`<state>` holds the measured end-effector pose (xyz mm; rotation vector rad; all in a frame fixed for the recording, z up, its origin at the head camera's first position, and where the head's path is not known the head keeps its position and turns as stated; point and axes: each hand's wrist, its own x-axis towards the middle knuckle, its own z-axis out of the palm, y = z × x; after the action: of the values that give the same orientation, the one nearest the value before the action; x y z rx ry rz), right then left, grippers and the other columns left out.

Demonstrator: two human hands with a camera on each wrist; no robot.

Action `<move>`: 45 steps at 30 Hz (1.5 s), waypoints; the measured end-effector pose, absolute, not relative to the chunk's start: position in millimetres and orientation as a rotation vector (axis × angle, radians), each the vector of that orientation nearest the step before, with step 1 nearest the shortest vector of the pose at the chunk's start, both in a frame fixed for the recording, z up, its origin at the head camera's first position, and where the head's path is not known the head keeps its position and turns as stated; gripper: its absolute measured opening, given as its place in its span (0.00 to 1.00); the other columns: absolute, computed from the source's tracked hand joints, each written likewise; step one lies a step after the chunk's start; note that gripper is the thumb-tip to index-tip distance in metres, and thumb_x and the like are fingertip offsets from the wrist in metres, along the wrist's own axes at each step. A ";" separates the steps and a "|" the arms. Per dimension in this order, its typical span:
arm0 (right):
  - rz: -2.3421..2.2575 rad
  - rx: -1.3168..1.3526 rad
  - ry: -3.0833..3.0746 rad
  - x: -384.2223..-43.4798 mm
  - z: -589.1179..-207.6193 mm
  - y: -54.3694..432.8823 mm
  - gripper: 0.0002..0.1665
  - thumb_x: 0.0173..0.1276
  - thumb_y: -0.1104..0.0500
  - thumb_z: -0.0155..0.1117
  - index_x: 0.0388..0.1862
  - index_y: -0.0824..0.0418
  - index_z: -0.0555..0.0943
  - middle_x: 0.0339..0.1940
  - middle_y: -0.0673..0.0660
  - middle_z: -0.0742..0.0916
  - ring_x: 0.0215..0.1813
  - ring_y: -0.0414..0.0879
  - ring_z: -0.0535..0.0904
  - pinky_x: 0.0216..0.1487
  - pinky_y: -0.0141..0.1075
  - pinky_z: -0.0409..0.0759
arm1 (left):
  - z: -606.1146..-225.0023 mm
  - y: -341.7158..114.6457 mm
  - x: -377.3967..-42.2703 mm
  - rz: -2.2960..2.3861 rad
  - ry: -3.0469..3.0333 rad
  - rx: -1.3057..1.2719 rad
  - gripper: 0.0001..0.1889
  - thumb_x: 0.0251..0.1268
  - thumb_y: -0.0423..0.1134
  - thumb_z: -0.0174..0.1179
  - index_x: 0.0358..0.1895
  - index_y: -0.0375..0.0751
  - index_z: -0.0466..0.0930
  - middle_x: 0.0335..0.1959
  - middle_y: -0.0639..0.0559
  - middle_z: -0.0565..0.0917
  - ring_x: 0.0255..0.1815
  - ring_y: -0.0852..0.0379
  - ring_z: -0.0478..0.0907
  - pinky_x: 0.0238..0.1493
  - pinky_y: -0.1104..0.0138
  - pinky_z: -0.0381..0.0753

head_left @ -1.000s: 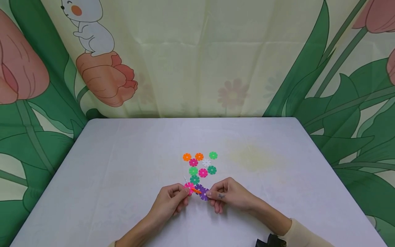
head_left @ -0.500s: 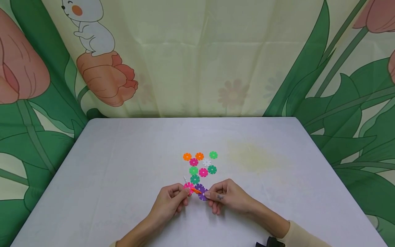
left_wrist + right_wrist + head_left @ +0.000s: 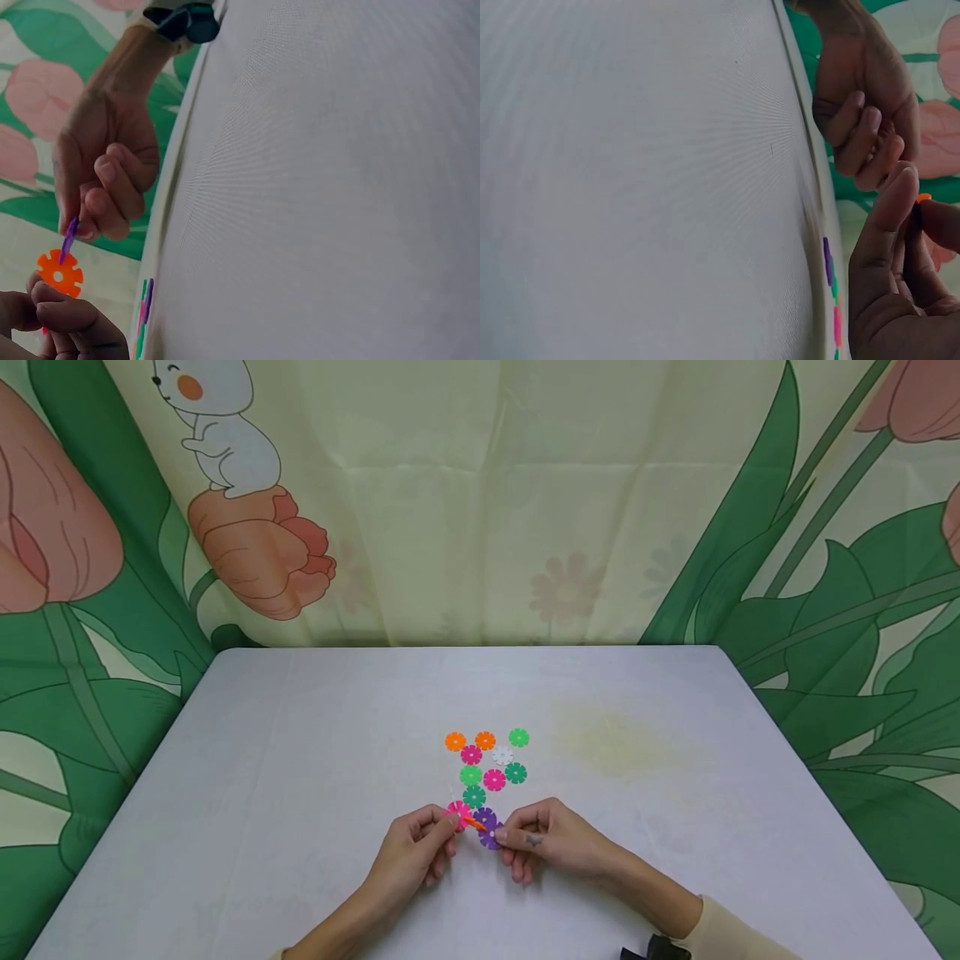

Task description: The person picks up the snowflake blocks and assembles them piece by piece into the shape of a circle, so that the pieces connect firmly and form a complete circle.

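Observation:
Near the front middle of the table, my left hand (image 3: 411, 852) pinches a pink notched interlocking disc (image 3: 458, 814) between thumb and fingers. An orange disc (image 3: 60, 271) joins it, seen edge-on from the head and face-on in the left wrist view. A thin pale edge (image 3: 452, 792) stands up behind the pink one. Facing it, my right hand (image 3: 558, 839) pinches a purple disc (image 3: 491, 836). In the left wrist view this purple disc (image 3: 68, 240) is edge-on, its lower end at the orange disc's upper notches. The right fingertips hide part of it.
Just beyond the hands, several flat notched discs lie loose on the white table (image 3: 337, 735): another purple disc (image 3: 484, 817), a dark green disc (image 3: 474, 796), a white disc (image 3: 502, 755) and orange ones (image 3: 454, 741). A printed curtain (image 3: 480, 527) hangs behind the far edge.
My right hand has shifted slightly left and towards me with its purple disc, uncovering more of the purple disc on the table. The left hand has barely moved.

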<state>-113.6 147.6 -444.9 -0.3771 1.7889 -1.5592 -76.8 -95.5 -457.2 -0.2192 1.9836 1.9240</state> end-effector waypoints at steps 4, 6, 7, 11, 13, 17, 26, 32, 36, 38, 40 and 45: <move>-1.540 -0.385 1.801 -115.3 -444.1 148.9 0.19 0.79 0.53 0.65 0.48 0.72 0.83 0.32 0.53 0.88 0.28 0.41 0.85 0.34 0.30 0.87 | -454.6 -97.7 -77.4 1.926 2.017 -0.229 0.15 0.79 0.46 0.61 0.45 0.33 0.80 0.23 0.54 0.77 0.21 0.60 0.69 0.20 0.72 0.69; -1.543 -0.388 1.808 -116.5 -443.5 149.9 0.19 0.80 0.54 0.65 0.50 0.71 0.83 0.32 0.55 0.88 0.28 0.42 0.85 0.34 0.31 0.87 | -453.5 -98.9 -77.8 1.923 2.024 -0.230 0.15 0.79 0.45 0.61 0.44 0.33 0.80 0.23 0.54 0.77 0.21 0.60 0.69 0.20 0.72 0.68; -1.544 -0.392 1.813 -117.2 -443.4 150.2 0.18 0.80 0.54 0.65 0.50 0.71 0.83 0.32 0.55 0.88 0.28 0.42 0.85 0.34 0.31 0.86 | -453.0 -99.3 -78.1 1.919 2.024 -0.230 0.15 0.79 0.45 0.61 0.44 0.33 0.79 0.23 0.54 0.77 0.21 0.60 0.69 0.20 0.72 0.68; -1.532 -0.429 1.825 -119.5 -444.1 151.0 0.18 0.79 0.55 0.65 0.47 0.73 0.83 0.32 0.57 0.88 0.28 0.41 0.85 0.34 0.30 0.87 | -452.9 -99.7 -79.3 1.910 2.022 -0.222 0.15 0.79 0.46 0.61 0.45 0.34 0.80 0.23 0.54 0.77 0.21 0.60 0.69 0.20 0.72 0.68; -1.523 -0.443 1.829 -120.1 -444.4 150.8 0.18 0.78 0.56 0.66 0.46 0.73 0.84 0.32 0.57 0.88 0.28 0.40 0.85 0.34 0.30 0.87 | -453.1 -99.5 -79.9 1.909 2.021 -0.217 0.16 0.79 0.47 0.61 0.45 0.33 0.80 0.23 0.55 0.77 0.21 0.60 0.68 0.20 0.72 0.67; -1.510 -0.460 1.823 -120.0 -443.1 149.9 0.17 0.77 0.56 0.67 0.45 0.73 0.85 0.32 0.58 0.88 0.27 0.39 0.84 0.32 0.29 0.86 | -453.3 -99.3 -80.5 1.906 2.024 -0.212 0.17 0.79 0.48 0.61 0.46 0.34 0.81 0.23 0.55 0.77 0.21 0.60 0.69 0.19 0.72 0.67; -1.543 -0.463 1.835 -119.3 -440.4 146.7 0.17 0.77 0.58 0.67 0.45 0.75 0.84 0.29 0.52 0.88 0.27 0.38 0.83 0.33 0.28 0.84 | -454.6 -99.2 -79.0 1.907 1.950 -0.083 0.19 0.81 0.50 0.59 0.50 0.33 0.82 0.29 0.53 0.84 0.19 0.60 0.72 0.19 0.72 0.74; -1.582 -0.508 1.862 -119.2 -442.1 145.8 0.18 0.78 0.59 0.65 0.45 0.78 0.82 0.29 0.51 0.88 0.28 0.38 0.83 0.34 0.28 0.84 | -453.5 -97.4 -75.0 1.866 1.907 0.085 0.18 0.78 0.45 0.63 0.48 0.29 0.82 0.32 0.50 0.88 0.18 0.61 0.76 0.22 0.72 0.80; -1.598 -0.508 1.851 -119.8 -444.4 144.4 0.19 0.79 0.58 0.66 0.45 0.78 0.82 0.29 0.51 0.88 0.28 0.37 0.83 0.33 0.27 0.83 | -453.7 -96.4 -73.9 1.856 1.890 0.136 0.18 0.78 0.44 0.63 0.47 0.27 0.82 0.33 0.49 0.89 0.18 0.61 0.76 0.23 0.72 0.81; -1.605 -0.502 1.843 -119.9 -445.3 143.5 0.19 0.78 0.57 0.66 0.45 0.77 0.82 0.29 0.51 0.88 0.28 0.36 0.83 0.33 0.27 0.83 | -453.7 -95.7 -73.8 1.851 1.897 0.125 0.17 0.78 0.44 0.63 0.46 0.28 0.83 0.32 0.50 0.89 0.19 0.61 0.76 0.23 0.73 0.80; -1.610 -0.500 1.836 -119.9 -445.9 142.4 0.19 0.78 0.57 0.66 0.45 0.76 0.83 0.29 0.50 0.88 0.28 0.36 0.83 0.33 0.27 0.83 | -453.8 -95.0 -74.0 1.845 1.913 0.107 0.17 0.78 0.45 0.63 0.45 0.29 0.84 0.32 0.50 0.89 0.19 0.60 0.76 0.22 0.73 0.80; -1.614 -0.497 1.832 -118.6 -446.9 139.0 0.17 0.78 0.57 0.66 0.46 0.75 0.84 0.30 0.51 0.88 0.28 0.37 0.83 0.33 0.27 0.84 | -453.9 -95.4 -74.0 1.838 1.961 0.087 0.16 0.78 0.45 0.63 0.44 0.31 0.85 0.31 0.48 0.90 0.21 0.60 0.76 0.21 0.72 0.78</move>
<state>-118.6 139.0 -446.9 -0.4971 1.8319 -1.6137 -74.0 -95.4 -453.9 0.0872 1.9608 1.8379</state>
